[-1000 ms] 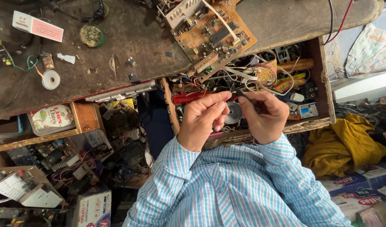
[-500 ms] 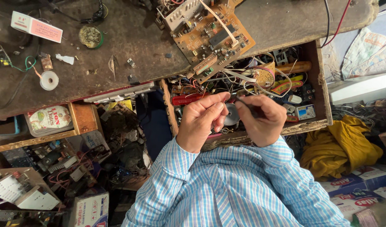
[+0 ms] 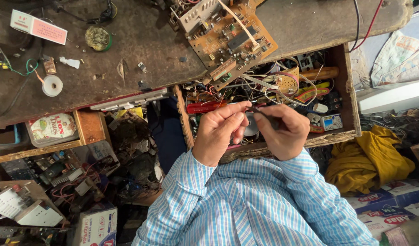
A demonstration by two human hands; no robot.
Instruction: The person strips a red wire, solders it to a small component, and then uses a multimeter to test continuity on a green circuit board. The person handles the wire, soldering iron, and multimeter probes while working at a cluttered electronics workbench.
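Both my hands meet over an open wooden drawer (image 3: pixel 348 91) crammed with wires and tools. My right hand (image 3: pixel 284 134) is closed around a slim dark tool (image 3: pixel 268 120) that points left. The fingertips of my left hand (image 3: pixel 218 132) pinch the tool's tip; what sits at that tip is hidden by my fingers. A red-handled screwdriver (image 3: pixel 205 107) lies in the drawer just above my left hand. Below the hands are my blue checked sleeves.
An orange circuit board (image 3: pixel 232 41) overhangs the dark workbench (image 3: pixel 141 45) above the drawer. On the bench lie a roll of white tape (image 3: pixel 52 85), a round tin (image 3: pixel 98 38) and a small box (image 3: pixel 38 28). Yellow cloth (image 3: pixel 378 157) is heaped at right; cluttered shelves stand at left.
My hands stay together over the drawer, fingers shifting only slightly. The view has barely drifted.
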